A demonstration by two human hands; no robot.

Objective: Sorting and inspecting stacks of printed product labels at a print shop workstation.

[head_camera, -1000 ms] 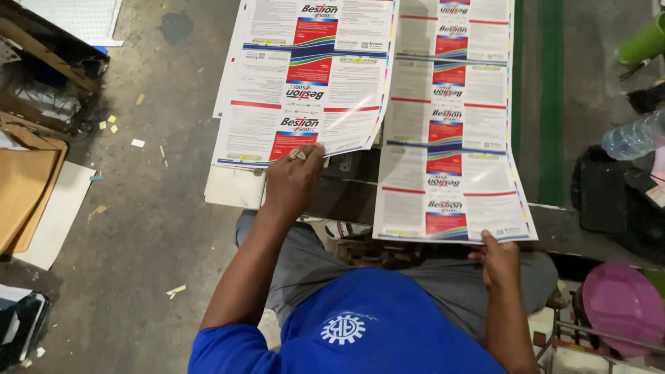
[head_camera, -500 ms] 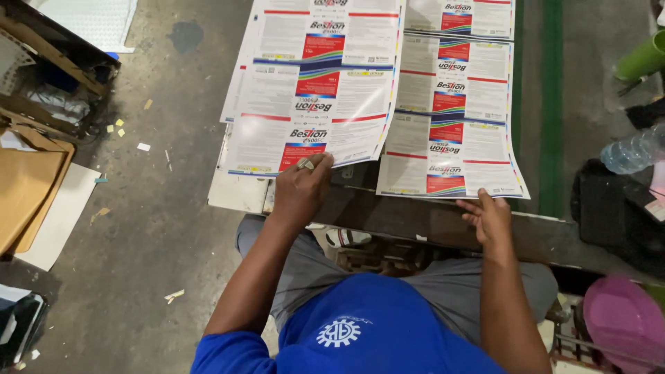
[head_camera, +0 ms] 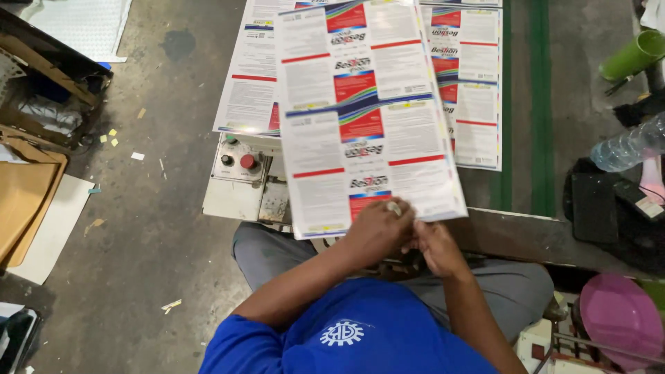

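At far left a dark crate (head_camera: 48,90) holds cardboard and scraps, its contents too dim to sort. Nearer the middle, a control box (head_camera: 242,181) with 1 red button sits under a spread of printed sheets (head_camera: 249,90). The left hand (head_camera: 377,232) and right hand (head_camera: 436,248) meet at the near edge of the lifted printed sheet (head_camera: 367,118), fingers pinched on its lower margin, the sheet raised over the stack. Gripping both corners evenly and keeping it flat should avoid creasing. At right, a green cup (head_camera: 634,57) lies tipped, a clear bottle (head_camera: 627,149) looks nearly empty, and a pink bowl (head_camera: 620,320) shows nothing inside
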